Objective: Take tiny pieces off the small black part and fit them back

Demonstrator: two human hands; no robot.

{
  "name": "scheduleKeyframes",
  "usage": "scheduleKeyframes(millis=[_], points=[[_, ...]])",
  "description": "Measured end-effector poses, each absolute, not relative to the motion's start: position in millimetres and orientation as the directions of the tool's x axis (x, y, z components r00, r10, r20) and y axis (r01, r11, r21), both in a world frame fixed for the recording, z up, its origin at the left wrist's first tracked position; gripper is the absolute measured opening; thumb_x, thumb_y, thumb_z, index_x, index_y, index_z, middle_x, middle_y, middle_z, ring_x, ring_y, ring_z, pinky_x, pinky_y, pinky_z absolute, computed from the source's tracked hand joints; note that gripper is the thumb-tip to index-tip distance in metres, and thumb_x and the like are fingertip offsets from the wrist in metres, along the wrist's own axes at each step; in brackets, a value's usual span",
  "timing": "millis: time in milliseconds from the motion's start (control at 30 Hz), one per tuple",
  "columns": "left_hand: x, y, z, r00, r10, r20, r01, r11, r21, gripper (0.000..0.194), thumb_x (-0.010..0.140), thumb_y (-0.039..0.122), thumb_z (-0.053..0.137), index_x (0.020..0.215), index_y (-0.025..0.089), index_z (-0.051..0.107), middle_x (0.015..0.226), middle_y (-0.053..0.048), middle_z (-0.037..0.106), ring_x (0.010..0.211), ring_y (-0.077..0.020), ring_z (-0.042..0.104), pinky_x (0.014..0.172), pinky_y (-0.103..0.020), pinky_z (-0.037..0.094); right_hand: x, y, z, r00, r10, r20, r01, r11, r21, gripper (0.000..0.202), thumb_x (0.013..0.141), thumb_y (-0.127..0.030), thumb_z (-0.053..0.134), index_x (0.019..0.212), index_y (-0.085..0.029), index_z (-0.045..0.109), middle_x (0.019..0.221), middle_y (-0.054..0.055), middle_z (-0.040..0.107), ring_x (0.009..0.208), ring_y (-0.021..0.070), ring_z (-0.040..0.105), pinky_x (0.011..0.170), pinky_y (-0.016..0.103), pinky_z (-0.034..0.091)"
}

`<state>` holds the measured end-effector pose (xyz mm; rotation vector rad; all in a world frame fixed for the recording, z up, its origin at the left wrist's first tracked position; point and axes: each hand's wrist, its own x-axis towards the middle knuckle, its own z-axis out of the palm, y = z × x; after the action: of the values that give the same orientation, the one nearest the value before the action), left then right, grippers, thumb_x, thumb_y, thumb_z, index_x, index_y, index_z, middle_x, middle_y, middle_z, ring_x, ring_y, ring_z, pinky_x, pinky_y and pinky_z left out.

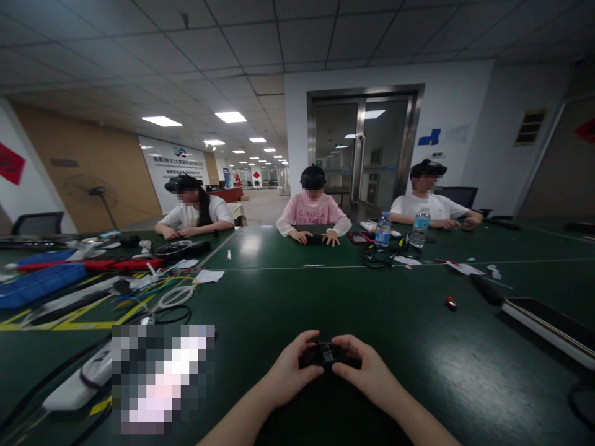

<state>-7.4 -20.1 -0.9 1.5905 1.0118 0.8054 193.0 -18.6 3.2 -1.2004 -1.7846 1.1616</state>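
Observation:
A small black device (328, 354) is in both of my hands, low in the middle of the view. My left hand (295, 367) grips its left end, thumb on the near side and fingers curled over the far side. Around its right end, my right hand (360, 365) is closed in the same way. The device is shaped somewhat like a game controller, but its exact kind is hard to make out. My fingers hide both ends of it. Beneath it lies the dark green table (297, 303).
Three people sit across the table. To my left are a white power strip (77, 384), cables (176, 297) and a blue tray (41, 285). Water bottles (420, 228) stand at the far right. Nearer are a small red object (450, 303) and a flat white-edged device (553, 328).

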Motion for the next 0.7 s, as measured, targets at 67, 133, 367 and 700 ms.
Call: scheduleKeyframes(millis=[67,133,367,700], points=[[-7.2,-20.4,0.1,0.428,0.904,0.016,0.224,-0.124,0.967,0.052,0.070,0.011,0.061,0.118,0.020,0.044,0.117,-0.009,0.055,0.111,-0.0228,0.051,0.097,-0.039,0.037,194.1,-17.7,1.2,-0.341,0.938,0.058,0.331,0.178,-0.926,0.034,0.071,-0.022,0.064,0.105,-0.021,0.059,0.106,0.004,0.064,0.103,0.0229,0.057,0.092,0.037,0.042],[-7.2,-21.0,1.4,0.435,0.900,0.031,0.228,-0.143,0.963,0.046,0.070,0.011,0.062,0.113,0.020,0.047,0.114,-0.007,0.057,0.109,-0.0222,0.052,0.096,-0.038,0.038,195.5,-16.3,-1.0,-0.337,0.940,0.050,0.347,0.174,-0.922,0.035,0.071,-0.023,0.064,0.106,-0.021,0.059,0.108,0.004,0.064,0.104,0.0234,0.056,0.093,0.038,0.041],[-8.0,-22.5,4.8,0.444,0.895,0.048,0.247,-0.173,0.953,0.043,0.071,0.012,0.061,0.111,0.021,0.047,0.112,-0.005,0.057,0.106,-0.0202,0.054,0.094,-0.037,0.040,195.5,-13.3,-4.1,-0.324,0.945,0.043,0.394,0.176,-0.902,0.038,0.071,-0.026,0.064,0.108,-0.022,0.060,0.109,0.004,0.064,0.103,0.0246,0.057,0.092,0.039,0.042],[-6.9,-19.4,-1.4,0.470,0.877,0.105,0.173,-0.207,0.963,0.042,0.070,0.009,0.060,0.109,0.020,0.047,0.110,-0.005,0.057,0.105,-0.0205,0.054,0.092,-0.037,0.041,191.3,-22.6,2.3,-0.348,0.920,0.180,0.394,0.318,-0.863,0.037,0.070,-0.022,0.063,0.107,-0.027,0.059,0.117,0.003,0.058,0.112,0.0244,0.051,0.096,0.039,0.039]])
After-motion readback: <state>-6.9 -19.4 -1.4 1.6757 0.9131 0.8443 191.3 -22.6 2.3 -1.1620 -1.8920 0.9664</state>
